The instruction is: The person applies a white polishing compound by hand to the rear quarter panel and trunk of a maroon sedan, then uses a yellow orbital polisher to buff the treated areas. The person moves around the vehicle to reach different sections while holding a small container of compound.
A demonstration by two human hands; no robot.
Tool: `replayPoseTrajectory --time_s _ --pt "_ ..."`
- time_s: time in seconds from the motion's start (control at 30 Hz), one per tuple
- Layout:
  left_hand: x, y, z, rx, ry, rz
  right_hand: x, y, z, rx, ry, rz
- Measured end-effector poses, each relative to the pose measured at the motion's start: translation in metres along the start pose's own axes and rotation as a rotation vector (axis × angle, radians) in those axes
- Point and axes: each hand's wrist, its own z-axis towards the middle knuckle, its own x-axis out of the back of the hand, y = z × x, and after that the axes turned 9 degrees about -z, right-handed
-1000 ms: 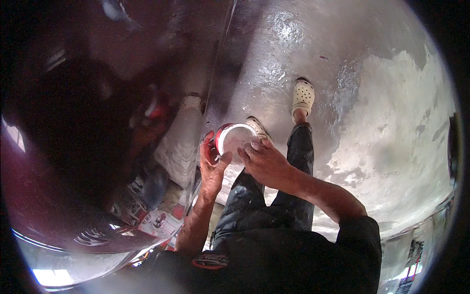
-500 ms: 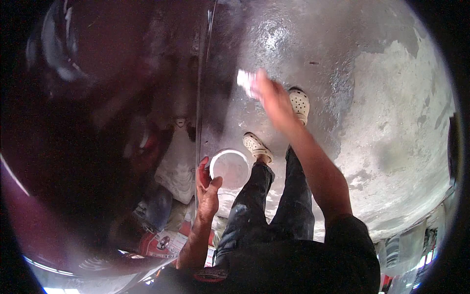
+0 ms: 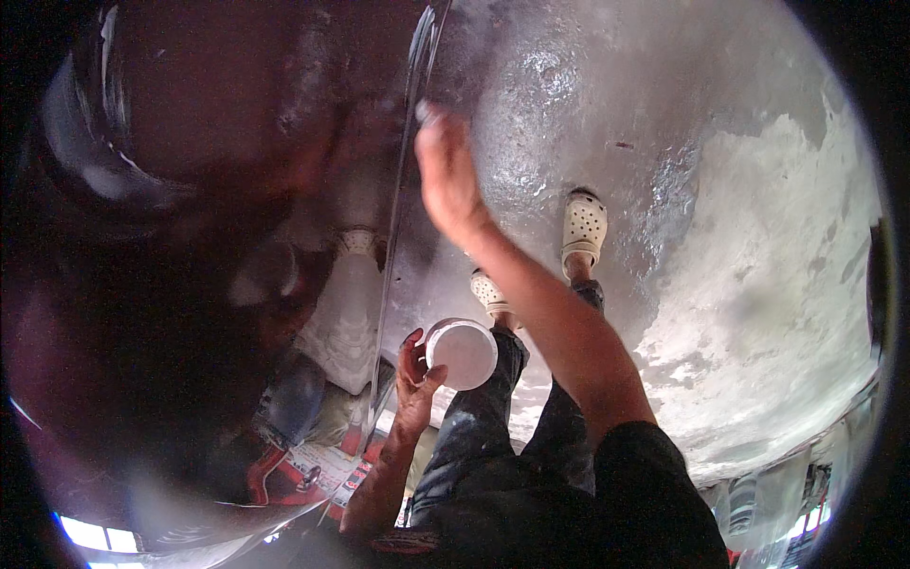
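Note:
My left hand [image 3: 414, 389] grips a round white tub [image 3: 462, 354] by its left rim, thumb toward the front and fingers round the side. The tub holds something pale and even, which I cannot identify. My right hand [image 3: 447, 175] is stretched forward, smeared by motion, at the edge of a glossy dark red panel [image 3: 209, 190]. A small whitish wad [image 3: 424, 112] shows at its fingertips, mostly hidden by the hand. White streaks [image 3: 424, 43] run along the panel's edge just beyond the hand.
Wet grey concrete floor [image 3: 540, 123] lies ahead, with a paler dry patch [image 3: 777, 284] to the right. My feet are in cream perforated clogs [image 3: 585, 228]. Red and white items [image 3: 313, 474] show at lower left, and hanging clear sheeting [image 3: 768, 503] at lower right.
My right hand has swung left from over the floor to the panel's edge. The tub in my left hand has shifted slightly right and nearer. White streaks on the panel edge look broader.

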Motion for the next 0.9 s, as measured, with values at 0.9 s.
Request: replayPoseTrajectory --time_s 0.9 --pt "0.024 -0.023 -0.006 -0.068 0.013 -0.043 0.127 -0.076 -0.213 0.423 -1.188 -0.633"
